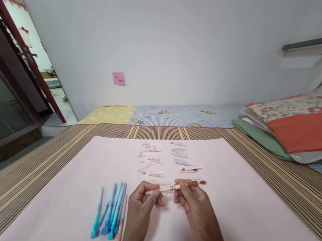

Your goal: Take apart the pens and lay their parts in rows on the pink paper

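Between my two hands is a cream pen with a brown end [171, 187], held nearly level over the pale pink sheet [226, 209]. The fingers and thumb of my left hand [144, 202] pinch its light left end. My right hand [193, 201] grips it near the brown end. Just beyond the hands lie pen parts in two columns: pinkish clear pieces [151, 159] on the left and pale pieces [180, 155] on the right. Several blue pens [115, 210] lie to the left of my left hand, beside a peach-coloured pen [122, 218] partly hidden by my left wrist.
The sheet lies on a striped mat [65, 139]. Folded bedding [307, 125] is piled at the right by the wall. Yellow cloth [110, 114] and checked cloth [173, 116] run along the back. A pink note [119, 78] is stuck on the wall; a doorway stands at the left.
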Tool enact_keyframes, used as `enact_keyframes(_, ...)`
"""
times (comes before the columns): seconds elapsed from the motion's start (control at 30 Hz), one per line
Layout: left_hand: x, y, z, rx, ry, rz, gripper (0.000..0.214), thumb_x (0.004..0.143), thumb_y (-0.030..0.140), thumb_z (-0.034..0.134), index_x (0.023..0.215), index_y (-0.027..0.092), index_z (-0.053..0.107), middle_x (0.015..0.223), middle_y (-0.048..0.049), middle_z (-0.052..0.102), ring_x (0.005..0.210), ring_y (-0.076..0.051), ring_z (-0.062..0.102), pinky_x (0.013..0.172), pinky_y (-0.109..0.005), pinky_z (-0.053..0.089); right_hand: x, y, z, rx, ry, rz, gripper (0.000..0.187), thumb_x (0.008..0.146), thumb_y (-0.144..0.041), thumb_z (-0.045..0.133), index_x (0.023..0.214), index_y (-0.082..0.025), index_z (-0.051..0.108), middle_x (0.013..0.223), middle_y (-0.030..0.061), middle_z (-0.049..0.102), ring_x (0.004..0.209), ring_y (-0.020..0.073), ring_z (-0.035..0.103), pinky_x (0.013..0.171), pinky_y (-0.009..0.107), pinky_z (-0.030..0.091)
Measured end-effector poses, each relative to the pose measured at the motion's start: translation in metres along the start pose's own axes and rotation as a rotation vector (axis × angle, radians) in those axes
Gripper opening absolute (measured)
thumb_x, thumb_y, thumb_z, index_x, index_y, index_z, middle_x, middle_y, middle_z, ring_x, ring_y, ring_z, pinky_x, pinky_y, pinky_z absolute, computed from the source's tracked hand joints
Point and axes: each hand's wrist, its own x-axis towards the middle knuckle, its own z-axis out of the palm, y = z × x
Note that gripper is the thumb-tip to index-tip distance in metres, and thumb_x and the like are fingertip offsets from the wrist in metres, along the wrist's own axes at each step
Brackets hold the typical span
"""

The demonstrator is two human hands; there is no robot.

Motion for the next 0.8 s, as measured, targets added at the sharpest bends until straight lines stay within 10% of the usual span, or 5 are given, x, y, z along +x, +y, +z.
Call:
enact_keyframes(0.57,-0.016,-0.002,0.016,0.335,0.005,-0.073,0.051,0.094,0.060,0.041,0.065,0.020,0.054,0.035,0.0077,0.037,0.033,-0.009,0.029,0.039,-0.023,0.021,-0.002,-0.008,-0.010,-0.227,-0.054,-0.222,0.037,0.077,-0.053,0.076,0.083,-0.016,0.073,0.076,0.0046,0.067,0.068,0.0160,0.062,0.067,0.029,0.054)
enact_keyframes(0.8,-0.010,0.008,0.014,0.124,-0.095,-0.035,0.030,0.081,0.048,0.070,0.087,0.020,0.060,0.059,0.0050,0.056,0.050,-0.010,0.047,0.051,-0.021,0.038,0.001,-0.007,-0.011,-0.200,-0.029,-0.204,0.038,0.076,-0.053,0.076,0.084,-0.016,0.073,0.076,0.0049,0.066,0.070,0.0177,0.063,0.067,0.030,0.055)
